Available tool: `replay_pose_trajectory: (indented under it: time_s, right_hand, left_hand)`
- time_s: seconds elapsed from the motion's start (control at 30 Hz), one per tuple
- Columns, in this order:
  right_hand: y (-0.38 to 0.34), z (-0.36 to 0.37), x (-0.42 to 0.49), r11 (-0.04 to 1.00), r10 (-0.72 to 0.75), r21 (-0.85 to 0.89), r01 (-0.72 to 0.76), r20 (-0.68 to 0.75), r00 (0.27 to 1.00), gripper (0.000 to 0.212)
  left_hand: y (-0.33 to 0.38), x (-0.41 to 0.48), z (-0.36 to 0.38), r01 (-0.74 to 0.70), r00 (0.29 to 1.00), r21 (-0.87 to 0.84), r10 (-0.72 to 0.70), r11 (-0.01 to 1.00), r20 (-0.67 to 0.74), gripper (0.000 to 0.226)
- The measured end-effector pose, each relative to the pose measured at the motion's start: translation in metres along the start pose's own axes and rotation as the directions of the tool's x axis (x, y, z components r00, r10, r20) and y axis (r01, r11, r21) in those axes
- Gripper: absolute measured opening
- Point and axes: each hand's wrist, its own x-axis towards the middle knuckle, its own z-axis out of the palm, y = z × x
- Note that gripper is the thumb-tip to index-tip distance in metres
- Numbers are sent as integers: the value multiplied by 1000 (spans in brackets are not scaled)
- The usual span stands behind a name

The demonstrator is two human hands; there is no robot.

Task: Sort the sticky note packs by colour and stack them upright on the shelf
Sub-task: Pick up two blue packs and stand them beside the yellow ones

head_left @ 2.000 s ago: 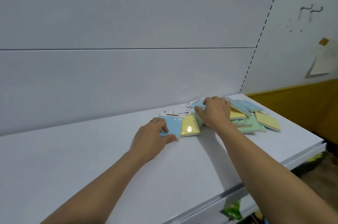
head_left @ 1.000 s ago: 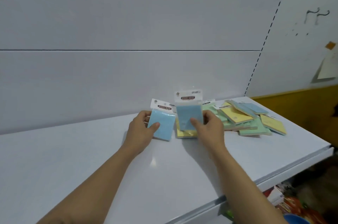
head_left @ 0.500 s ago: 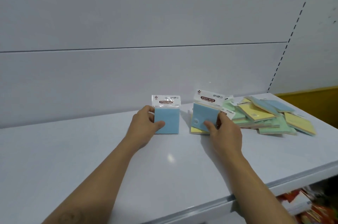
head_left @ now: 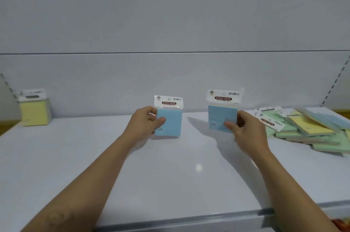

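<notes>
The left hand (head_left: pixel 145 123) gripped a blue pack (head_left: pixel 170 123), its white header reading STICKY NOTE, upright on the shelf (head_left: pixel 170 174). The right hand (head_left: pixel 244 133) pinched a second blue pack (head_left: pixel 220 118) upright, apart from the first.

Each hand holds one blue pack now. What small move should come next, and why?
Probably the right hand should carry its blue pack leftward and stand it against the other blue pack, which the left hand holds upright, apparently on the shelf. Same colour, so one stack.
</notes>
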Motion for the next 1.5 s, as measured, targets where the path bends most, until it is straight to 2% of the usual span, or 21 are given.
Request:
replay_pose_trajectory:
  time_s: [0.4, 0.83, 0.97, 1.07, 1.23, 1.37, 1.5]
  right_hand:
    - [-112, 92, -2, 979, -101, 193, 73, 141, 985, 9]
    - [-209, 218, -15, 948, -241, 269, 168, 267, 933, 8]
    - [-227, 261, -24, 950, -253, 258, 174, 315, 915, 11]
    - [-234, 291, -30, 958, -236, 241, 157, 347, 908, 11]
    - [-233, 315, -27, 945, -111, 327, 9, 295, 949, 12]
    - [-224, 325, -36, 896, -55, 435, -84, 298, 953, 17]
    - [-219, 331, -32, 912, -95, 408, -39, 304, 948, 17]
  left_hand:
    - [-38, -5, -156, 50, 978, 0, -49, 999, -201, 15]
    - [-87, 3, -271, 91, 922, 49, -66, 995, -380, 11]
    - [-112, 15, -279, 120, 896, 64, -81, 991, -436, 11]
    - [-123, 28, -274, 106, 902, 123, -44, 987, -429, 13]
    - [-129, 52, -263, 64, 906, 258, 52, 964, -420, 19]
    - [-141, 62, -257, 83, 876, 280, 64, 957, -478, 22]
    - [-150, 71, -257, 84, 866, 330, 95, 940, -490, 23]
